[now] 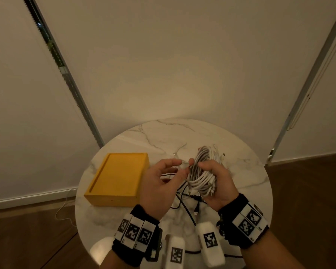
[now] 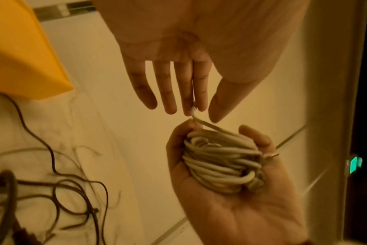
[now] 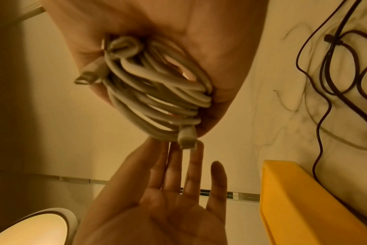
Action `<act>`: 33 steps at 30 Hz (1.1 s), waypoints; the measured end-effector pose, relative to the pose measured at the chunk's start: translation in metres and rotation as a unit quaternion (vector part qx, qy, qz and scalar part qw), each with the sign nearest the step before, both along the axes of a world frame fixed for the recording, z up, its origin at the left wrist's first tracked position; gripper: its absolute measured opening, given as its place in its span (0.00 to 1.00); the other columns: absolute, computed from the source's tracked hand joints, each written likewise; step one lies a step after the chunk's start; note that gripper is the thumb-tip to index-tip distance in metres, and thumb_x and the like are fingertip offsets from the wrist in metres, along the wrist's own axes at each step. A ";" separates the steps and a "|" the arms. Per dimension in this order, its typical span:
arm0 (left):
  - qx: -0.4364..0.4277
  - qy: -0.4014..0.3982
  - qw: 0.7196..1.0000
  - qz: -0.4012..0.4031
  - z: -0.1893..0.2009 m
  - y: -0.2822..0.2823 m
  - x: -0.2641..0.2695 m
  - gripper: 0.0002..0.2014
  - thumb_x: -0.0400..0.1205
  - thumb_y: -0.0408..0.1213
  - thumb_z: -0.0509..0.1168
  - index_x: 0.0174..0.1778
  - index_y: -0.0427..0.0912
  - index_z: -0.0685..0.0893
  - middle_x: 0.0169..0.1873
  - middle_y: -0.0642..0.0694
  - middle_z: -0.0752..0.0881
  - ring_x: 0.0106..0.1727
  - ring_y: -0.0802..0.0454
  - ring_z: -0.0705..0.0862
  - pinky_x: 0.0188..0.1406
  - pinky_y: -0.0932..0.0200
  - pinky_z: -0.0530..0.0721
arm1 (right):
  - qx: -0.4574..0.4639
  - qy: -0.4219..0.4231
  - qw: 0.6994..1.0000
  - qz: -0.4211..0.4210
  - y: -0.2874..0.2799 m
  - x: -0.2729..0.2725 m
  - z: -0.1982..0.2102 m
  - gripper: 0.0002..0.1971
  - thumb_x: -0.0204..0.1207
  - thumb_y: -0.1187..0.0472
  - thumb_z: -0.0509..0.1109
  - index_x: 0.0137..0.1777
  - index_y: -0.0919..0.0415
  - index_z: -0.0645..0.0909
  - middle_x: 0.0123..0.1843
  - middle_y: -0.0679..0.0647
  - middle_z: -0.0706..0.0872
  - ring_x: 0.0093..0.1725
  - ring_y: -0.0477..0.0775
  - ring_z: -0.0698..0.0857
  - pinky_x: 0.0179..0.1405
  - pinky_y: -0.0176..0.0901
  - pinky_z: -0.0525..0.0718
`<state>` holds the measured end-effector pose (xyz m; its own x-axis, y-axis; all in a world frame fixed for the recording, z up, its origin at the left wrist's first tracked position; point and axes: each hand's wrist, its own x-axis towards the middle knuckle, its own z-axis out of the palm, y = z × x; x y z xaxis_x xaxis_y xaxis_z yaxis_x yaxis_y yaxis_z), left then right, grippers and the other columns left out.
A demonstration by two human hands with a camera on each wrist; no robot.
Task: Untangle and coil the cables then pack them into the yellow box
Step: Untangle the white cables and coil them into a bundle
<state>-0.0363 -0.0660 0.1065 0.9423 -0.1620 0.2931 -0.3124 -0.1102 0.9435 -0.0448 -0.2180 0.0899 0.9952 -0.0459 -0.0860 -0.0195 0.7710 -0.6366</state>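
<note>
My right hand [image 1: 217,183] grips a coiled bundle of white cable [image 1: 200,175] above the middle of the round marble table [image 1: 241,171]. The coil [image 2: 220,164] lies in its palm with fingers curled round it [image 3: 157,92]. My left hand [image 1: 177,164] is just left of the coil, fingers nearly straight. The cable's loose end [image 2: 193,109] is nipped between two of its fingertips, thumb apart. The yellow box [image 1: 116,179] sits open and empty on the table's left side. Tangled black cables [image 1: 186,199] lie on the table under my hands.
A thin white cable [image 1: 179,149] lies on the marble behind the coil. The table stands against a pale wall, with wood floor on both sides. A white wire [image 1: 64,206] trails on the floor at the left.
</note>
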 end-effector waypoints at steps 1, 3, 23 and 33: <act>0.032 0.000 0.999 -0.001 -0.002 0.000 0.000 0.11 0.78 0.43 0.76 0.55 0.51 0.88 0.48 0.58 0.90 0.53 0.60 0.88 0.46 0.54 0.88 | -0.011 -0.003 1.000 0.005 0.001 0.000 0.000 0.23 0.48 0.62 0.80 0.46 0.66 0.84 0.45 0.61 0.88 0.40 0.59 0.88 0.40 0.50 0.89; 0.076 0.007 0.997 -0.009 -0.004 0.000 -0.002 0.14 0.78 0.47 0.75 0.59 0.55 0.86 0.53 0.63 0.88 0.58 0.63 0.85 0.51 0.48 0.89 | -0.035 -0.013 0.999 0.012 0.003 -0.002 0.003 0.19 0.51 0.61 0.79 0.44 0.68 0.86 0.41 0.62 0.88 0.40 0.60 0.88 0.37 0.49 0.88; 0.168 -0.004 0.979 -0.117 -0.008 -0.002 -0.004 0.14 0.86 0.32 0.61 0.58 0.59 0.78 0.57 0.67 0.86 0.63 0.70 0.82 0.61 0.60 0.84 | -0.054 -0.021 0.998 -0.014 0.007 -0.002 -0.006 0.31 0.62 0.66 0.78 0.65 0.77 0.74 0.48 0.69 0.83 0.44 0.64 0.88 0.40 0.53 0.88; 0.260 -0.141 0.952 -0.081 -0.008 -0.004 -0.007 0.12 0.84 0.41 0.60 0.59 0.51 0.86 0.67 0.59 0.78 0.71 0.59 0.72 0.71 0.58 0.73 | -0.016 0.059 0.998 -0.015 0.006 0.003 -0.014 0.22 0.59 0.61 0.79 0.53 0.70 0.84 0.45 0.63 0.83 0.41 0.59 0.85 0.40 0.50 0.83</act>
<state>-0.0431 -0.0700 0.0982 0.7876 -0.4917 0.3713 -0.5986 -0.4677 0.6504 -0.0419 -0.2117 0.0759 0.9765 -0.0794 -0.2002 -0.0731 0.7521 -0.6550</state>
